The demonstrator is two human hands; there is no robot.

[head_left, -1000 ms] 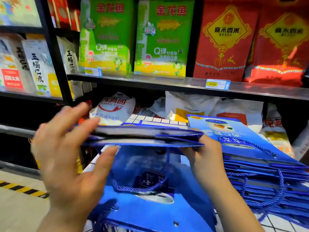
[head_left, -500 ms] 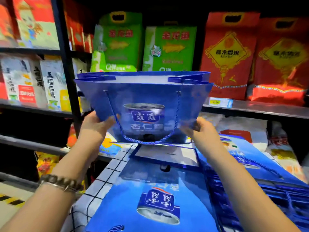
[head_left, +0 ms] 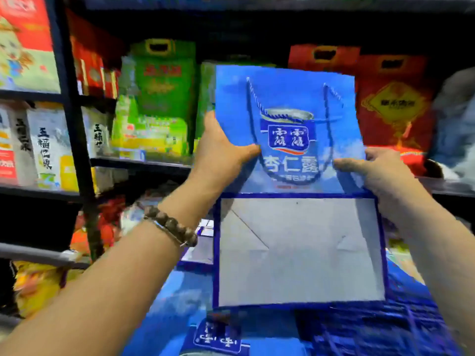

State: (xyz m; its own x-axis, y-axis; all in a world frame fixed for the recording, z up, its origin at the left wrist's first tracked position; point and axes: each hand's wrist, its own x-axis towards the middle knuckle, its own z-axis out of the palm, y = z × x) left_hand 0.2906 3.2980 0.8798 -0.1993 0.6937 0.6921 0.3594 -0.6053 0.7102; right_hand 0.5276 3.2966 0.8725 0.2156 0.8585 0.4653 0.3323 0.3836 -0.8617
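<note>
A blue paper gift bag [head_left: 288, 104] with a printed can and white characters is held up in front of the shelves. Its grey rectangular bottom panel [head_left: 298, 250] faces me, and its blue rope handles hang over the front face. My left hand [head_left: 223, 152] grips the bag's left edge, thumb on the front. My right hand [head_left: 377, 168] grips the right edge near the lower corner, thumb on the front. A bead bracelet [head_left: 169, 227] sits on my left wrist.
Below lie more flat blue bags [head_left: 218, 335] stacked on a checked surface [head_left: 205, 227]. Behind are dark shelves [head_left: 144, 163] with green rice bags [head_left: 159, 98], red rice bags [head_left: 393, 104] and white sacks [head_left: 46, 145]. A black upright post [head_left: 74, 124] stands at the left.
The bag went from flat and folded low over the stack to raised and opened, and now it is tipped so its grey bottom faces me. Both hands rose with it.
</note>
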